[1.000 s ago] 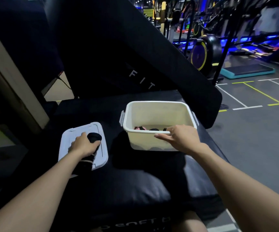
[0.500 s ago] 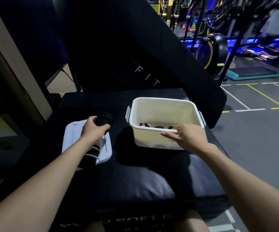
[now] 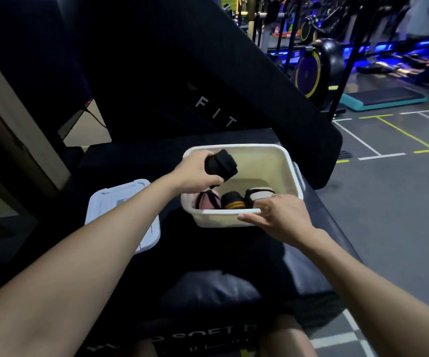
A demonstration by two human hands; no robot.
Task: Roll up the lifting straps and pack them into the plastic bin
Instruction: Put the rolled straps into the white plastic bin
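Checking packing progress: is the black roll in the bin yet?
Not yet. The left hand holds the black roll above the bin, over three rolls inside.

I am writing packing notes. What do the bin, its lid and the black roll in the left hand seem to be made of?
Bin: cream plastic, smooth, slightly glossy moulded walls.
Lid: pale plastic, probably matte, with moulded ridges.
Black roll: seemingly woven fabric, dull and soft-looking, wound in layers; the left hand grips it.

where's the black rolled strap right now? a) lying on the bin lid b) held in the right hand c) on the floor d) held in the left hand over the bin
d: the left hand grips the black rolled strap above the open plastic bin, while the right hand holds the bin's near rim.
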